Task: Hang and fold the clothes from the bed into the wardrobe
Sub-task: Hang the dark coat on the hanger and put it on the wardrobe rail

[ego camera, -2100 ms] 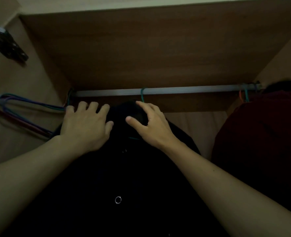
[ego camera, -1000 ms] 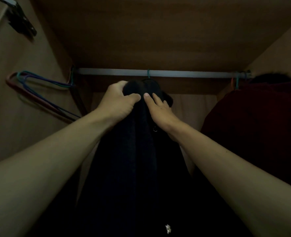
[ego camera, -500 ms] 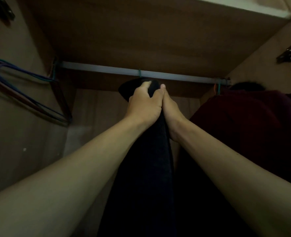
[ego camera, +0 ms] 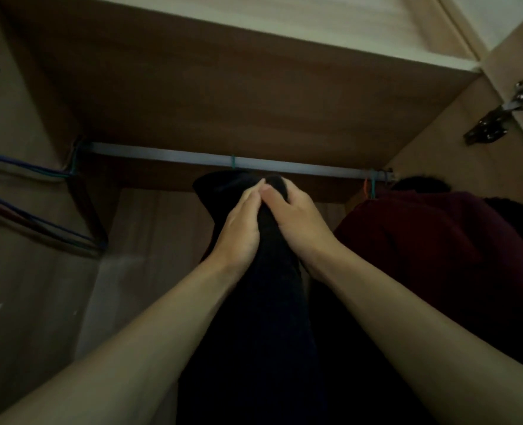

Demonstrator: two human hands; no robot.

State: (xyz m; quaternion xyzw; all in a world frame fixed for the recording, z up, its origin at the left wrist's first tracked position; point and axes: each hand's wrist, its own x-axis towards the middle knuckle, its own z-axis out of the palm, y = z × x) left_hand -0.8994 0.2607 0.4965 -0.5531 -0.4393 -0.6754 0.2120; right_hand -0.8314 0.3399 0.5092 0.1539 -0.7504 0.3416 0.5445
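A black garment [ego camera: 272, 302] hangs from a green hanger hook [ego camera: 233, 162] on the metal wardrobe rail [ego camera: 168, 155]. It is turned edge-on to me. My left hand [ego camera: 238, 231] grips its top from the left side, and my right hand [ego camera: 297, 222] grips it from the right. The fingertips of both hands meet just below the rail, over the garment's collar. The hanger's body is hidden under the cloth.
A dark red garment [ego camera: 438, 256] hangs at the rail's right end, close beside the black one. Several bare wire hangers [ego camera: 39, 228] hang at the left end. A door hinge [ego camera: 499, 113] sits on the right wall; the shelf board [ego camera: 223, 87] is overhead.
The black garment has been turned from facing me to edge-on. Both hands have moved up together onto its top and shifted slightly right along the rail.
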